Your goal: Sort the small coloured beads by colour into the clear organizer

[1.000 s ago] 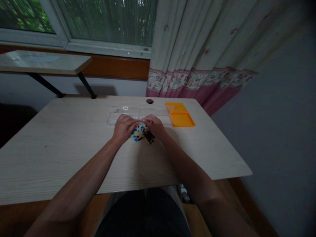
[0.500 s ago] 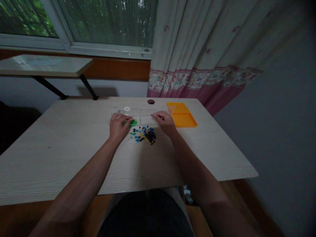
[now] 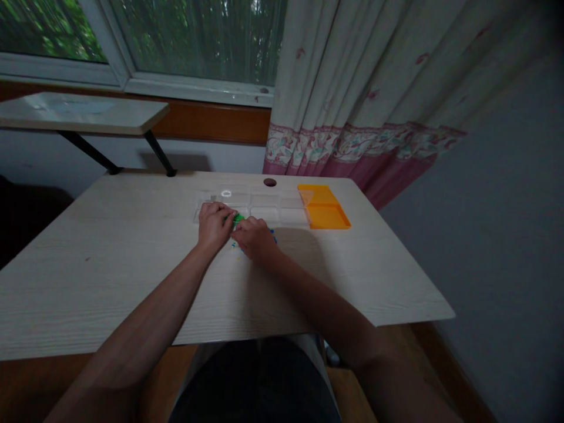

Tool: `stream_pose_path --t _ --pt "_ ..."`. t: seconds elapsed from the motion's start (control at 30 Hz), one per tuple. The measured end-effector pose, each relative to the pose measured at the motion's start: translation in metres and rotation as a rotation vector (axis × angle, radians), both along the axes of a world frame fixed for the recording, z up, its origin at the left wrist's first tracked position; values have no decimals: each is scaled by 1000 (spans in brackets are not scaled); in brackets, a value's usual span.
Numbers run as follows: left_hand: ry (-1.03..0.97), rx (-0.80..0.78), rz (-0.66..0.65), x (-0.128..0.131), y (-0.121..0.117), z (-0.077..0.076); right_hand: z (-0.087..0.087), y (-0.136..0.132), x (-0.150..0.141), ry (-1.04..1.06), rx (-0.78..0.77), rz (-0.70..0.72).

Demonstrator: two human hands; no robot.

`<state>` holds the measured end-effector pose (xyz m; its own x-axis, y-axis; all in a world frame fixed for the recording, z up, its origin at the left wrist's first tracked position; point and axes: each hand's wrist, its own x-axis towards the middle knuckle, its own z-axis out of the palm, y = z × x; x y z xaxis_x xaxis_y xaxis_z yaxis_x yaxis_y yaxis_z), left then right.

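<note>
A clear compartment box (image 3: 265,215) lies near the back of the desk. My left hand (image 3: 213,227) rests at its near left part, fingers curled and tips together beside some green pieces (image 3: 238,218). What the left fingertips pinch, if anything, is too small to make out. My right hand (image 3: 258,239) is close by with fingers bent inward, low over small loose blue pieces (image 3: 273,233). It covers most of that pile, and whatever sits in its fingers is hidden.
An orange tray (image 3: 329,216) lies right of the clear box, partly under its end. The desk (image 3: 132,276) has a round hole (image 3: 269,183) at the back. A raised shelf (image 3: 79,114) stands at the back left; a curtain (image 3: 326,88) hangs behind.
My right hand has moved left and toward me, from the clear box to the loose pieces, now covering most of them. My left hand has stayed at nearly the same spot.
</note>
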<state>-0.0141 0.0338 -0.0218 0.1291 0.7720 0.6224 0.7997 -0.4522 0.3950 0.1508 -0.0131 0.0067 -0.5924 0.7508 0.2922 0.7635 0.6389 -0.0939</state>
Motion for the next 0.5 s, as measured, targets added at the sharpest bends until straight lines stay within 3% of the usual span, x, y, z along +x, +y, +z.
stream_pose_path --t 0.17,0.5 --pt "-13 19 -3 1 0 -1 -6 3 -4 -80 57 -6" --pt "3 31 5 3 -1 0 1 1 0 1 -12 -90"
